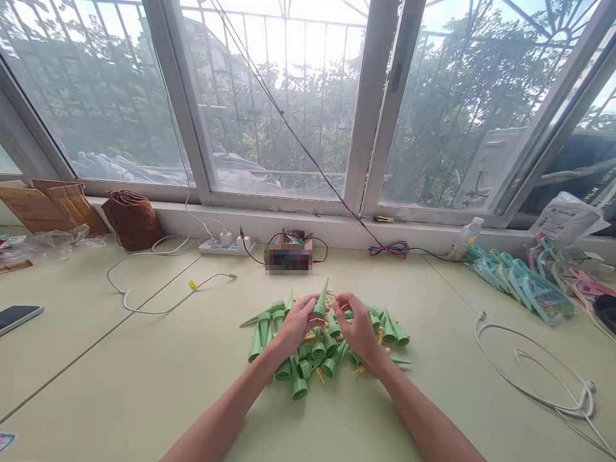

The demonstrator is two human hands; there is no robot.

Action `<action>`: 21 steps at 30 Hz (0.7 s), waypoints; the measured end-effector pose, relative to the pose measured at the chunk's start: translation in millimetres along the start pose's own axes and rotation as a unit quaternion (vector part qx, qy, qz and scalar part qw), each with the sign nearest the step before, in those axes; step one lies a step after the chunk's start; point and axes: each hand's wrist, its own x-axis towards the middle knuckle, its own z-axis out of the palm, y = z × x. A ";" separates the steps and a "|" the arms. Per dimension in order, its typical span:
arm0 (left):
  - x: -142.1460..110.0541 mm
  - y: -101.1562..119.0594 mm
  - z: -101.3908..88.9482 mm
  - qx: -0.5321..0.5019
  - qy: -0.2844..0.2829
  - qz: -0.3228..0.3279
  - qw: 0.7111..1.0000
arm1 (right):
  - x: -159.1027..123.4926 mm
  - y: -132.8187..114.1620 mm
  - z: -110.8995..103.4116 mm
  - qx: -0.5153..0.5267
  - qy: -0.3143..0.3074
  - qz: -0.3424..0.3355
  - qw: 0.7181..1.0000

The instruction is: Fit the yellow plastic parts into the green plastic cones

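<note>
My left hand [299, 321] grips a green plastic spike [321, 300] by its wide ribbed end, with the tip pointing up. Close by on the right, my right hand [357, 326] has its thumb and fingers pinched together near that spike; whatever they hold is too small to make out. Beneath both hands lies a pile of similar hollow green spikes [299, 387], heaped at various angles. Small yellow plastic pieces [319, 375] are mixed in among them, partly covered by the spikes and my hands.
Behind the pile are a small box-like device [289, 260] and a power strip [226, 246]. White cables [158, 312] lie left and right. A phone [19, 317] rests at far left. Teal plastic hangers [534, 292] and a bottle [464, 237] sit at right, below the windows.
</note>
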 end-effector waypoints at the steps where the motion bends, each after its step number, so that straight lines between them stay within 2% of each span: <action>1: 0.3 -0.4 0.0 0.004 -0.007 0.002 1.000 | -0.3 0.4 0.4 0.001 -0.002 0.000 1.000; 8: -1.7 0.5 2.0 0.013 -0.046 0.000 0.999 | -2.3 1.7 2.4 0.009 -0.021 -0.002 1.000; 21: -3.7 4.5 2.9 -0.003 -0.053 -0.011 0.999 | -2.8 -2.4 4.8 0.038 -0.035 -0.015 0.999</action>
